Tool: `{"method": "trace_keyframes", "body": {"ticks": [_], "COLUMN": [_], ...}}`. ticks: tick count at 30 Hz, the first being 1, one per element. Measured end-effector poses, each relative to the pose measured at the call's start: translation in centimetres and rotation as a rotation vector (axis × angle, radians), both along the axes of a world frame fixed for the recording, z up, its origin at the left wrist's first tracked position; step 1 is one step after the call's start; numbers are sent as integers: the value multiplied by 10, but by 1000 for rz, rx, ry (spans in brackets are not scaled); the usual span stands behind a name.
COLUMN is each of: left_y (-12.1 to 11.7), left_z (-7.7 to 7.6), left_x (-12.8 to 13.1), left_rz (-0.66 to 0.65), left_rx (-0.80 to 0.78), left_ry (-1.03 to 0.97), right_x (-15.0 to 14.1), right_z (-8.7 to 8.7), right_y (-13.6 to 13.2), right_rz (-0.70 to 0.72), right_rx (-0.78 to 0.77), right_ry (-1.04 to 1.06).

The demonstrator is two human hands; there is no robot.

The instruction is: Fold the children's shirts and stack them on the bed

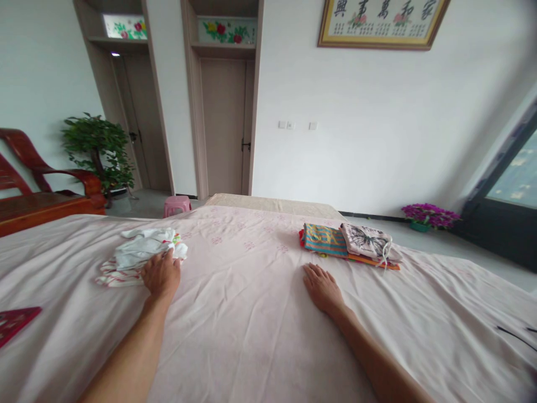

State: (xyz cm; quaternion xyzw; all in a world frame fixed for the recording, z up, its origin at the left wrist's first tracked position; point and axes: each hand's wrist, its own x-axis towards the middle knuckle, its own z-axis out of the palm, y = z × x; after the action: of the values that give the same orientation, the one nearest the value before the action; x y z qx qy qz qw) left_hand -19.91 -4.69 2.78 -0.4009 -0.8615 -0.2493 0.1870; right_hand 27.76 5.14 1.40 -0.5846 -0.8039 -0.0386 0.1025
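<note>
My left hand reaches across the pale pink sheet and rests on the near edge of a crumpled white garment with red and green marks; its fingers curl onto the cloth. My right hand lies flat on the sheet with fingers stretched out, holding nothing. Just beyond it is a small stack of folded clothes: a striped teal and orange piece and a pale printed piece with a drawstring on top.
A red patterned thing lies at the sheet's left edge. A wooden bench, a potted plant and a pink stool stand on the left. Purple flowers sit on the floor by the window.
</note>
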Motion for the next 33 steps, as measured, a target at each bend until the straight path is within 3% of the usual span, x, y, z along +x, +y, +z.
{"method": "trace_keyframes", "body": {"ticks": [6, 9, 11, 13, 15, 16, 18, 20, 23, 28, 30, 33], "left_y": [-2, -1, 2, 6, 9, 10, 11, 10, 11, 24, 30, 36], "left_z": [4, 8, 17, 29, 42, 47, 52, 47, 28, -10, -21, -32], "left_x": [-19, -19, -6, 21, 61, 82, 120, 141, 135, 80, 68, 63], "left_rz": [64, 83, 4, -176, -460, -632, -983, -1103, -975, -662, -643, -740], "left_rx": [16, 157, 309, 471, 555, 527, 283, 159, 190, 216, 152, 33], "left_ry": [-144, -187, -195, -260, -405, -513, -719, -793, -615, -178, -151, -163], "right_x": [2, 1, 1, 0, 0, 0, 0, 1, 1, -2, -3, -3], "right_z": [-1, 0, 1, 2, 3, 3, 4, 4, 4, 9, 12, 14], "right_y": [1, 1, 1, 0, 0, 1, 1, 0, -1, -5, -7, -9], "right_rz": [-4, -1, -4, -5, -3, -3, -3, -2, 0, 7, 2, -5], "right_rx": [4, 3, 10, 21, 31, 35, 35, 32, 36, 54, 52, 57], "right_ry": [14, 20, 26, 35, 43, 47, 53, 60, 74, 100, 107, 114]}}
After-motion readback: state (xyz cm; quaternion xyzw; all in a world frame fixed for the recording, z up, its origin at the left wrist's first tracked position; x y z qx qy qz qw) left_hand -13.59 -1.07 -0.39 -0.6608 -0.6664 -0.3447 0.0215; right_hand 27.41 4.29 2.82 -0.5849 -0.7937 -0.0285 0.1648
